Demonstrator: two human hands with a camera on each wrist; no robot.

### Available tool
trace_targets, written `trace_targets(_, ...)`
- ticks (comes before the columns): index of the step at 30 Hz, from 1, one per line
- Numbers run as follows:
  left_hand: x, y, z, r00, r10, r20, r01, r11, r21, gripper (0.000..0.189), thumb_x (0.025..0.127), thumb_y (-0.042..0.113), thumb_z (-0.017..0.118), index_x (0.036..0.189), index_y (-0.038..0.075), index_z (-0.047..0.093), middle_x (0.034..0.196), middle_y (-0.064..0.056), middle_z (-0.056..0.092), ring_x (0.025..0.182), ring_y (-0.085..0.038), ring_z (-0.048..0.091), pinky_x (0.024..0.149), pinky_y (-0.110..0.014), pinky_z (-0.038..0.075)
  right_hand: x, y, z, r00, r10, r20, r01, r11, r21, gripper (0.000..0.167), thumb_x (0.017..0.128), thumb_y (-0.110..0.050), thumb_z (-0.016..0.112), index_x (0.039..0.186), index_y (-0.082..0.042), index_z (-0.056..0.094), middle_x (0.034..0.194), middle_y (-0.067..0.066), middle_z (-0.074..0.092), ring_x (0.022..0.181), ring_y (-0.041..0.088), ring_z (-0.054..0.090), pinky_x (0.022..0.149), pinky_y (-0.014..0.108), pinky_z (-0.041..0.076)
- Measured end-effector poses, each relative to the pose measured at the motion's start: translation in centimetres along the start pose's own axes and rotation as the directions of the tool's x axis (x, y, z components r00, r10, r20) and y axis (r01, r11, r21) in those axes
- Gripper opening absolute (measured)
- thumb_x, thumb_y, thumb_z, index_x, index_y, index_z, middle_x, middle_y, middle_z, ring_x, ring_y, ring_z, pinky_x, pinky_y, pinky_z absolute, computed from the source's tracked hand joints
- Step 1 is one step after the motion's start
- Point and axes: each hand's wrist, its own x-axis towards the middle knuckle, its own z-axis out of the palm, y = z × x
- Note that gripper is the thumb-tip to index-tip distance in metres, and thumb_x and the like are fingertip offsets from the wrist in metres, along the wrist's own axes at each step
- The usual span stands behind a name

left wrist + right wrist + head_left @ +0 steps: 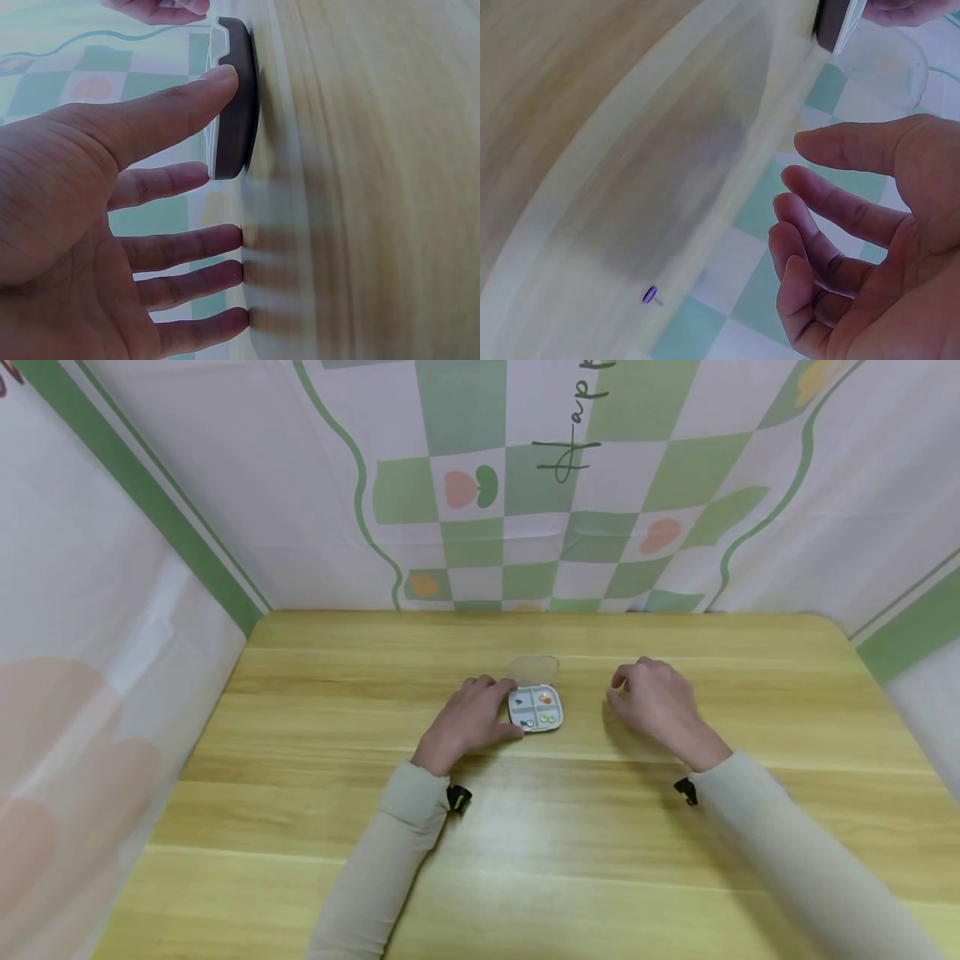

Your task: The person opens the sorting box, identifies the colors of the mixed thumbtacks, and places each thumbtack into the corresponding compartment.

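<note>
A small pill box (536,708) with four compartments lies on the table, its clear lid (534,670) tipped back. Small colourful pieces sit in its compartments. My left hand (471,717) holds the box at its left side, thumb at the near edge and index finger at the far corner. In the left wrist view, the other fingertips (234,237) touch the tabletop. My right hand (660,706) hovers right of the box, fingers loosely curled, nothing between thumb and index finger. A small purple stud with a thin post (650,295) lies on the table beyond that hand.
The wooden table (570,835) reaches back to a hanging cloth (472,543) with green checks and fruit prints. More cloth (90,610) hangs along the left side. Black straps (459,798) show at both wrists.
</note>
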Motion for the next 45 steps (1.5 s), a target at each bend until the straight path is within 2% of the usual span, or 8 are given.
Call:
trace_targets(13,0.0,-0.1,0.1,1.0,0.009,-0.007,-0.009,1.0,-0.01,0.072,0.09,0.04,0.078,0.15,0.012,0.049,0.141,-0.014,0.054,0.124,-0.029,0.051,0.105,-0.043,0.043,0.4,2.6,-0.7,0.999,0.046,0.004,-0.046,0.999,0.007,0.025,0.093,-0.019,0.065,0.102,0.003,0.074,0.103,0.026,0.065,0.094,0.044,0.061,0.069,0.055,0.051)
trace_targets(22,0.0,0.0,0.0,1.0,0.013,-0.009,-0.013,1.0,-0.009,0.072,0.09,0.04,0.078,0.149,0.011,0.049,0.141,-0.013,0.054,0.122,-0.029,0.051,0.104,-0.042,0.043,0.6,4.2,-1.0,0.991,0.109,0.072,-0.11,0.994,-0.003,0.031,0.092,-0.023,0.066,0.108,0.003,0.071,0.117,0.032,0.061,0.106,0.052,0.056,0.073,0.058,0.049)
trace_targets(29,0.0,0.0,0.0,1.0,0.011,-0.007,-0.011,1.0,0.001,0.072,0.09,0.041,0.078,0.149,0.011,0.049,0.142,-0.014,0.053,0.124,-0.029,0.051,0.106,-0.043,0.043,0.4,5.1,-1.2,0.989,0.121,0.081,-0.121,0.993,0.001,0.033,0.089,-0.022,0.067,0.109,0.004,0.071,0.118,0.034,0.061,0.105,0.054,0.056,0.073,0.059,0.049)
trace_targets(37,0.0,0.0,0.1,1.0,0.013,-0.005,-0.013,1.0,0.014,0.072,0.091,0.04,0.077,0.149,0.011,0.049,0.142,-0.014,0.053,0.124,-0.03,0.05,0.105,-0.042,0.043,0.2,5.7,-1.4,0.987,0.132,0.093,-0.133,0.991,0.001,0.036,0.088,-0.024,0.069,0.108,0.006,0.071,0.117,0.034,0.061,0.101,0.052,0.057,0.067,0.055,0.049)
trace_targets(45,0.0,-0.1,0.1,1.0,0.014,-0.009,-0.014,1.0,0.014,0.073,0.09,0.041,0.078,0.15,0.011,0.048,0.142,-0.014,0.053,0.124,-0.03,0.05,0.105,-0.042,0.043,0.1,6.5,-1.6,0.982,0.147,0.117,-0.147,0.989,-0.012,0.033,0.09,-0.023,0.068,0.108,0.004,0.072,0.12,0.034,0.061,0.103,0.053,0.056,0.07,0.055,0.049)
